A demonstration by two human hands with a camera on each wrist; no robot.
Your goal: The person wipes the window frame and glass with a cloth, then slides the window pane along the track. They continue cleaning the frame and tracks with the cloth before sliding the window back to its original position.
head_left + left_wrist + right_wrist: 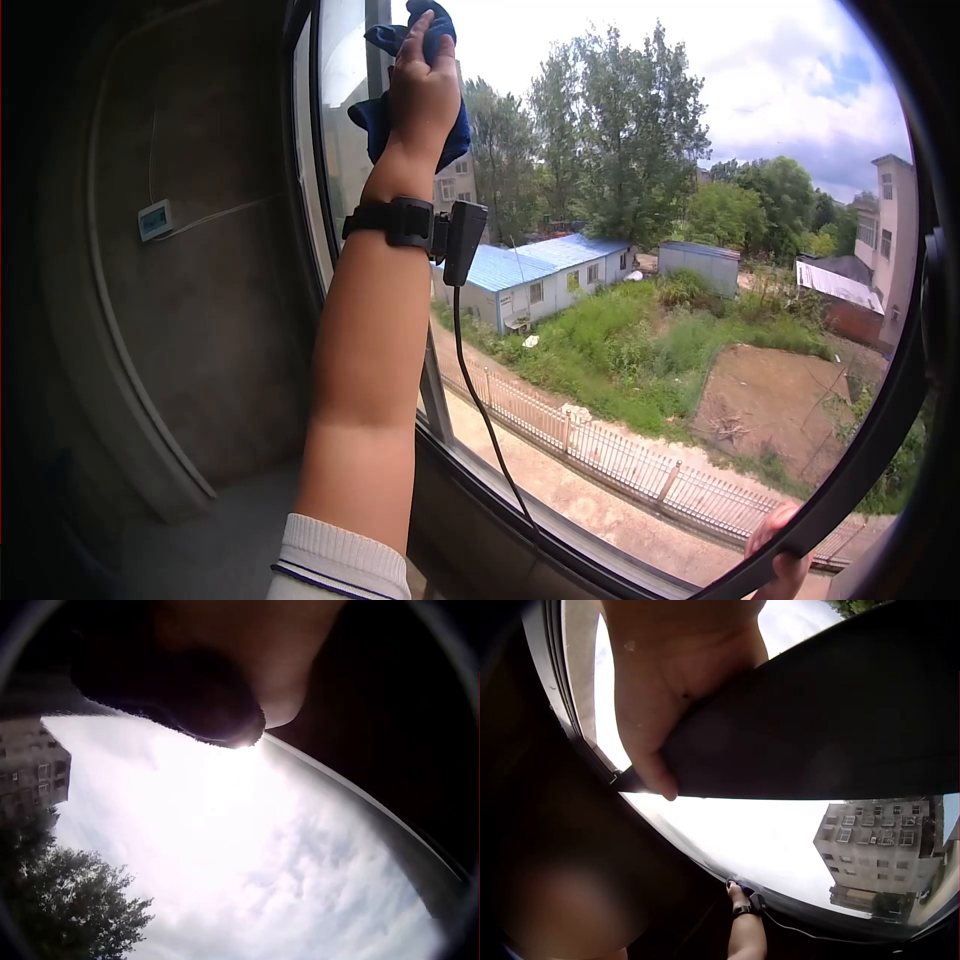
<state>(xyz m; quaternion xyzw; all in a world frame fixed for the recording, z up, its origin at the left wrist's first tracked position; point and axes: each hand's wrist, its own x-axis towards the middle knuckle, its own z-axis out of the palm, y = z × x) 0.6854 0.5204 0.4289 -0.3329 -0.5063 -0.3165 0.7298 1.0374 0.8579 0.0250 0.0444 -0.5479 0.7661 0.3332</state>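
Reaching up at the top of the head view, my left hand point(422, 95) holds a blue cloth point(455, 145) against the window. Folds of cloth stick out above the fingers and on both sides of the wrist. In the left wrist view the cloth point(187, 697) is a dark bunch under the hand, with bright sky behind it. Low on the right, my right hand point(790, 568) grips the dark window frame point(830, 500), fingers on the outer side. The right wrist view shows this hand point(679, 682) wrapped over the frame's broad dark bar point(810, 735).
A black wrist camera point(465, 243) sits on the left forearm, its cable point(480, 400) hanging across the window. On the grey wall point(230, 330) at left is a small thermostat point(154, 220). Outside, far below, are a white fence point(620, 465) and a blue-roofed building point(540, 270).
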